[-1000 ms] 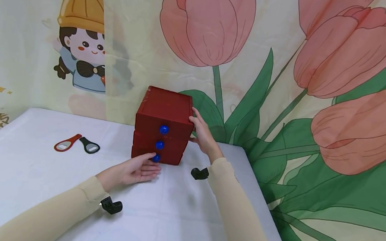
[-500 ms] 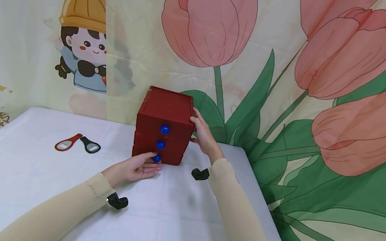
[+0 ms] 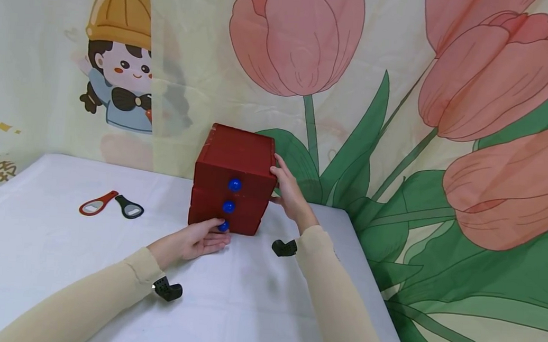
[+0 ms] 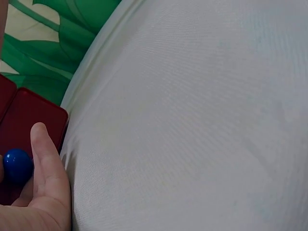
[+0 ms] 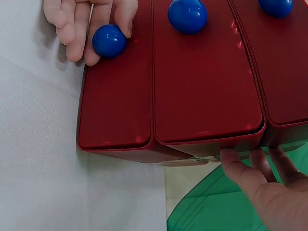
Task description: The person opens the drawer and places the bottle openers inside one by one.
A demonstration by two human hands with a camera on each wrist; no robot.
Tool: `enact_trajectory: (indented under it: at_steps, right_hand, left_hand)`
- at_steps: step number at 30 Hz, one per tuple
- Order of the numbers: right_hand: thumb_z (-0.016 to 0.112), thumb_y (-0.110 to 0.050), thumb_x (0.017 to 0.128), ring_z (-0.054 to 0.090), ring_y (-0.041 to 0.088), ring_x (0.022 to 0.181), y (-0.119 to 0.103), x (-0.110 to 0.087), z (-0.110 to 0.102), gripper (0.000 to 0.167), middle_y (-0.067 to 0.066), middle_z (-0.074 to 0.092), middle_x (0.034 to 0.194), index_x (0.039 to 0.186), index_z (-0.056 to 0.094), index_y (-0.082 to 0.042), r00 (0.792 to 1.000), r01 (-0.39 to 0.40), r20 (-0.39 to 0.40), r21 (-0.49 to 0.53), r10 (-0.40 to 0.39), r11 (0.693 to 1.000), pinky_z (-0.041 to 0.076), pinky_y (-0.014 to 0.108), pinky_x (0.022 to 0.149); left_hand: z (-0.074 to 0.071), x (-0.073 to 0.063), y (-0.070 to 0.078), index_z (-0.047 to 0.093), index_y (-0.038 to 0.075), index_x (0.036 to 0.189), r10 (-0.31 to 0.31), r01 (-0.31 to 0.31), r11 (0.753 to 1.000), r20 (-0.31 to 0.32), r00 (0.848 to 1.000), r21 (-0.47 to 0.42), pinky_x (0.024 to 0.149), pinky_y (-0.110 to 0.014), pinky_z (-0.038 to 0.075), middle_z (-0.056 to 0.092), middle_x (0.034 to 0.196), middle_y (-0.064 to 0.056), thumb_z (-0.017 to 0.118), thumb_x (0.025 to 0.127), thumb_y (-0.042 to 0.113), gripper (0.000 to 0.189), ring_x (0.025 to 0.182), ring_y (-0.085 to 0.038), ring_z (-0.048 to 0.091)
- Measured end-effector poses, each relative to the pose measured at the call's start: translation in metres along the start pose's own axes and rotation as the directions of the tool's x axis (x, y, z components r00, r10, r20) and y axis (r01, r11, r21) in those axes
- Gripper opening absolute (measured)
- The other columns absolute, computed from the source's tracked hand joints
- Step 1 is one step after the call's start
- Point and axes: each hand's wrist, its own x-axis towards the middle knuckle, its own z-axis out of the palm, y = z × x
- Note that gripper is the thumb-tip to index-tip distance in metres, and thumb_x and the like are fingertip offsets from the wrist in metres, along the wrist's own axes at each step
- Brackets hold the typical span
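Note:
A dark red box (image 3: 237,152) with three stacked drawers stands on the white table, a round blue knob on each drawer front. My left hand (image 3: 190,242) is at the bottom drawer, pinching its blue knob (image 5: 109,41) between thumb and forefinger. The other fingers of that hand stretch out just below the knob, palm turned up. In the left wrist view, the same knob (image 4: 18,166) sits beside an upright finger. On the box's right side, my right hand (image 3: 293,196) rests its fingertips against the wall, with nothing in its grasp. All the drawers appear closed.
Two bottle openers, one red (image 3: 97,203) and one black (image 3: 130,207), lie on the white tablecloth (image 3: 57,262) left of the box. A printed fabric backdrop (image 3: 185,75) with tulips hangs right behind the table. The table's right edge (image 3: 372,273) runs beside my right arm.
My left wrist and forearm have shifted slightly to the right, while the fingers stay at the bottom knob. The right hand and the box keep their places.

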Motion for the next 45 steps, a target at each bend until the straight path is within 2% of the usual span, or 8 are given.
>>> enact_trajectory:
  at_steps: [8,18,27,34,45]
  right_hand:
    - [0.042,-0.044,0.112,0.04,0.035,0.15,0.001,0.0,0.001,0.06,0.001,0.032,0.17,0.168,0.021,-0.046,1.0,0.002,0.003,-0.002,-0.002,1.0,0.041,0.068,0.115]
    - [0.042,-0.045,0.112,0.039,0.035,0.151,0.001,-0.001,0.0,0.06,0.001,0.033,0.169,0.169,0.02,-0.044,1.0,0.007,0.006,-0.011,-0.007,1.0,0.041,0.068,0.115]
    - [0.042,-0.045,0.112,0.039,0.035,0.15,0.001,-0.002,-0.001,0.059,0.001,0.033,0.169,0.168,0.021,-0.045,1.0,0.01,0.012,-0.002,-0.01,1.0,0.042,0.068,0.115]
    - [0.043,-0.046,0.112,0.041,0.035,0.149,0.001,-0.001,-0.001,0.059,0.001,0.033,0.169,0.168,0.022,-0.046,1.0,0.007,0.011,-0.005,-0.007,1.0,0.042,0.067,0.115]
    - [0.043,-0.046,0.112,0.04,0.035,0.149,0.0,-0.002,0.0,0.06,0.002,0.034,0.168,0.168,0.022,-0.046,1.0,0.007,0.01,-0.009,-0.007,1.0,0.042,0.068,0.115]
  left_hand:
    - [0.001,-0.007,-0.004,0.053,-0.008,0.142,0.005,-0.005,1.0,-0.016,1.0,0.0,0.097,-0.035,0.061,0.077,0.11,-0.014,0.058,0.111,0.032,0.051,0.101,-0.024,0.078]
    - [0.005,-0.029,-0.014,0.052,-0.007,0.144,-0.021,0.021,1.0,-0.023,1.0,0.001,0.1,-0.039,0.059,0.075,0.123,-0.02,0.061,0.11,0.035,0.055,0.107,-0.027,0.077]
    - [0.008,-0.048,-0.026,0.053,-0.008,0.144,-0.04,0.04,0.999,-0.014,0.999,0.019,0.099,-0.039,0.06,0.075,0.123,-0.02,0.062,0.109,0.038,0.059,0.107,-0.027,0.077]
    - [0.009,-0.058,-0.031,0.054,-0.008,0.142,-0.049,0.05,0.998,-0.036,0.998,0.036,0.099,-0.04,0.06,0.076,0.121,-0.02,0.061,0.109,0.039,0.058,0.108,-0.029,0.077]
    - [0.014,-0.075,-0.038,0.054,-0.008,0.143,-0.065,0.066,0.997,-0.024,0.998,0.034,0.1,-0.043,0.059,0.075,0.121,-0.021,0.062,0.109,0.039,0.058,0.11,-0.031,0.076]
